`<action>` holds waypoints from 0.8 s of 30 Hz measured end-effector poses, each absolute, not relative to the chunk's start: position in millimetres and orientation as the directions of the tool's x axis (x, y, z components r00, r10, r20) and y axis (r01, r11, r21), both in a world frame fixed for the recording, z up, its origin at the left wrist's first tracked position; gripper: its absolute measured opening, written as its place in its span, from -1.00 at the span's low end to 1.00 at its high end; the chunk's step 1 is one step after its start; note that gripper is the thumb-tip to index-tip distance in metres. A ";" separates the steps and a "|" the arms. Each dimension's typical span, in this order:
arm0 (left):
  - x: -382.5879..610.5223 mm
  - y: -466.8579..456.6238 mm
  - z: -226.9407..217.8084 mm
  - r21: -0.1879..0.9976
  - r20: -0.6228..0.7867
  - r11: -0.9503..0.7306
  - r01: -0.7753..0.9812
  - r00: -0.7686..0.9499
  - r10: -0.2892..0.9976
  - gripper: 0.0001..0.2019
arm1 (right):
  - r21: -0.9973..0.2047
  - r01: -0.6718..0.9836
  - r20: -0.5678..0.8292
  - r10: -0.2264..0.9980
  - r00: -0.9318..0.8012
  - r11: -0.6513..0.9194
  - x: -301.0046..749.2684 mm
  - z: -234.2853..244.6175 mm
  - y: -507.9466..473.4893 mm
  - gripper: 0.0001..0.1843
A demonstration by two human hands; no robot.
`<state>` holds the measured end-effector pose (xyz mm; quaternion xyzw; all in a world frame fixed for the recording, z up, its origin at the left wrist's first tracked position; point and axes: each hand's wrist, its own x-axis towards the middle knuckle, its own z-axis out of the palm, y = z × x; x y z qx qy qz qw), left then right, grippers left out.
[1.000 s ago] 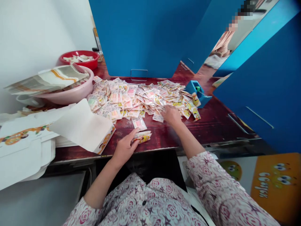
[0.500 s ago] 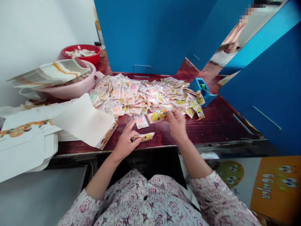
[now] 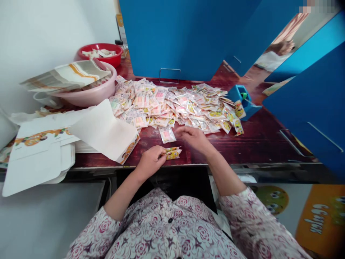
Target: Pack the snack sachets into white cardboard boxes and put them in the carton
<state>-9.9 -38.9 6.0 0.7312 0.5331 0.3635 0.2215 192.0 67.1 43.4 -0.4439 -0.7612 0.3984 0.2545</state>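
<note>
L hand (image 3: pixel 150 162): fingers (image 3: pixel 162 154) pinched on end of yellow sachet (image 3: pixel 173 154), which sits just above front edge of bench (image 3: pixel 258 140). R hand (image 3: pixel 192 138): fingers loosely together, nothing visibly held, just right of loose pink sachet (image 3: pixel 167 135). Sachet pile (image 3: pixel 167 108) behind hands. Open carton (image 3: pixel 105 129) to L; pink basin (image 3: pixel 88 98), red bowl (image 3: pixel 115 59) beyond.

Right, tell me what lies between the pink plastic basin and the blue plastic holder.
In the head view, a wide heap of small printed sachets covers the dark red wooden tabletop between the pink basin and the blue holder.
</note>
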 end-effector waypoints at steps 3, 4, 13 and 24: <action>-9.4 -40.9 7.6 0.699 0.271 -0.310 0.644 0.161 0.949 -0.91 | -0.449 0.812 -0.076 0.890 -0.450 0.372 156.1 54.1 79.9 -0.63; -9.6 -41.4 8.3 0.713 0.262 -0.297 0.636 0.150 0.953 -0.89 | -0.314 0.866 -0.107 0.892 -0.439 0.389 144.1 56.3 80.1 -0.55; -15.0 -39.5 9.9 0.762 0.202 -0.231 0.605 0.117 0.972 -0.89 | -0.100 0.866 -0.098 0.861 -0.499 0.491 133.7 54.5 71.1 -0.63; -13.2 -38.2 7.2 0.752 0.380 -0.429 0.500 0.202 0.902 -0.88 | -0.822 0.432 -0.073 0.684 -0.726 0.372 193.9 46.0 55.1 -0.68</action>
